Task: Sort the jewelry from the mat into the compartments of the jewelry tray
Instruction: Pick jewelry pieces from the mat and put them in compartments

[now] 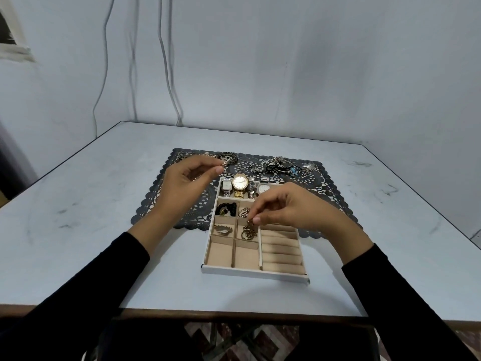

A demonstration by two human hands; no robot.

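Observation:
A white jewelry tray [255, 272] with beige compartments lies partly on a black lace mat [328, 191]. Several watches [240, 184] fill its far row. A black bead bracelet [227, 208] sits in the compartment below, and a gold piece [222, 229] in the one nearer me. My right hand [283, 208] pinches a gold chain [248, 230] that hangs into the middle compartment. My left hand [183, 185] hovers over the mat's left part, pinching a small silver piece [226, 162] between thumb and forefinger. Loose jewelry [281, 164] lies along the mat's far edge.
The grey table [91, 217] ends at a wall behind and to the right. The tray's two nearest left compartments and its ring-roll section [282, 252] hold nothing. Cables hang down the wall behind the table.

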